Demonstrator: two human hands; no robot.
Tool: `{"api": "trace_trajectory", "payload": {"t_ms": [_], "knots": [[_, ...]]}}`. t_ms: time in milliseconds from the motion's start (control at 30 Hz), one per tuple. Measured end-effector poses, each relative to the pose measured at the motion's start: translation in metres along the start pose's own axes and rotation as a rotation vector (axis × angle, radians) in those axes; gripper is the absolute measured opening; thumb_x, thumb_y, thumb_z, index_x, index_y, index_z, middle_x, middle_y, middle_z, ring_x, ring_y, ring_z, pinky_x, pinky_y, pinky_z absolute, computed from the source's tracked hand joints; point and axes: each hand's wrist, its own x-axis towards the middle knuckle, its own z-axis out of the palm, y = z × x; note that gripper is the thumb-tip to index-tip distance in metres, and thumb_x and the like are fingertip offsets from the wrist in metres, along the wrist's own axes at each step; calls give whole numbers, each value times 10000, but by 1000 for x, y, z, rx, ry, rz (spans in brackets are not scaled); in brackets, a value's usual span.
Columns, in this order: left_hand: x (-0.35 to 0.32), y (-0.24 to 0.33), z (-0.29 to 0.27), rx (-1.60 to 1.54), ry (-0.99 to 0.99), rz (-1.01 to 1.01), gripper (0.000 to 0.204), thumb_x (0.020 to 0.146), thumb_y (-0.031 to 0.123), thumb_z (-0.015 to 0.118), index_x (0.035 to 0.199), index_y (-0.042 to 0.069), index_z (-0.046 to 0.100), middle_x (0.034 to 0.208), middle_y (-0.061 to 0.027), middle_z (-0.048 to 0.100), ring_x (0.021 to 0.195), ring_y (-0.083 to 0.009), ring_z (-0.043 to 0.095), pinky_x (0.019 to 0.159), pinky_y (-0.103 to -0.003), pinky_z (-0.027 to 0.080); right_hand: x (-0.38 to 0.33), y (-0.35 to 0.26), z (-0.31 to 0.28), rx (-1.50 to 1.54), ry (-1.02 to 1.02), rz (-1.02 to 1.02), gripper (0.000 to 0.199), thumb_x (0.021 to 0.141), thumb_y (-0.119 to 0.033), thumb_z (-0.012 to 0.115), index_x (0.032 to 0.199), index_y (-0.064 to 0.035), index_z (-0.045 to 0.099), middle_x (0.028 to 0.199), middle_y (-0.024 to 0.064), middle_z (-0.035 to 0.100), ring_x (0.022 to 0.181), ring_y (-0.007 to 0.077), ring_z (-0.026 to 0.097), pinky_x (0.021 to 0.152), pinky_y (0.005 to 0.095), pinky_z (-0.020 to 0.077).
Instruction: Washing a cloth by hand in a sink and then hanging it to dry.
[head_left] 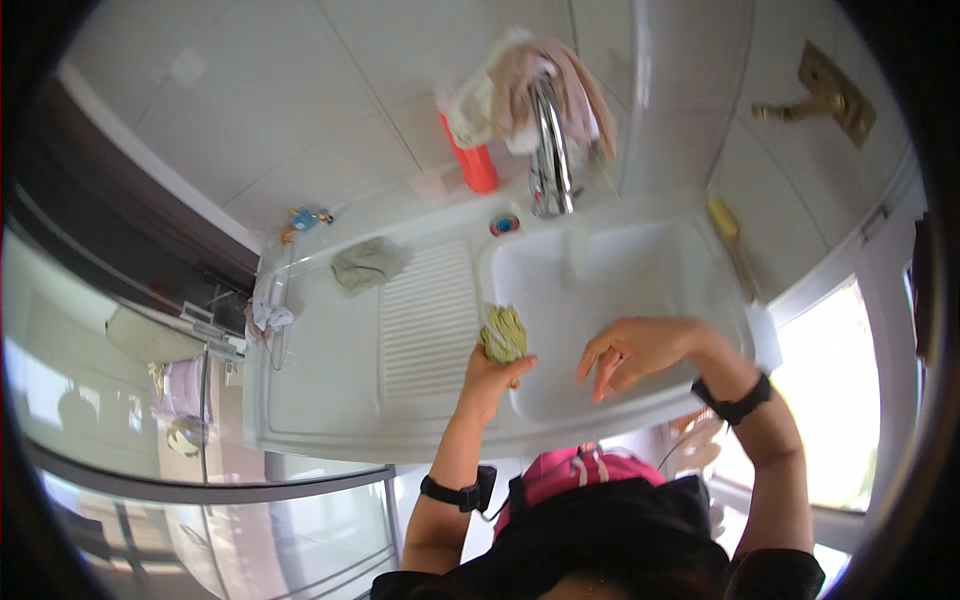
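My left hand point(492, 380) grips a bunched yellow-green cloth point(504, 334) at the left rim of the white sink basin point(540, 260). The cloth is crumpled, and its top sticks out above my fingers. Over the right part of the basin hangs my right hand point(628, 358), its fingers apart and pointing down to the left, with nothing in them. Left of the basin lies a ribbed white washboard point(430, 330). A grey-green cloth point(366, 264) rests crumpled at the washboard's upper left.
Behind the basin rises a chrome faucet point(550, 150) draped with pink and white cloths point(560, 70). Beside it stands a red bottle point(476, 165). A wooden-handled brush point(735, 245) lies along the right rim. Small light cloths point(270, 315) sit at the counter's left edge.
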Motion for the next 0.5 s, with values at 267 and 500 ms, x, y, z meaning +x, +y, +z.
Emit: {"api": "trace_trajectory", "payload": {"t_ms": [267,500], "knots": [[-22,-20,8,-4,121,41,514,602,124,739,1014,42,443,790,-15,539,620,-87,500,429,-218,365,-16,63,5,-642,524,235,291,655,-212,617,914,-92,560,847,67,612,894,226,559,926,489,215],[-33,-1,44,62,76,0,472,633,92,714,1007,28,434,826,-36,526,657,-104,504,457,-233,376,20,68,5,298,586,-267,426,717,-146,650,1072,-24,448,855,88,590,785,154,565,661,288,466]]}}
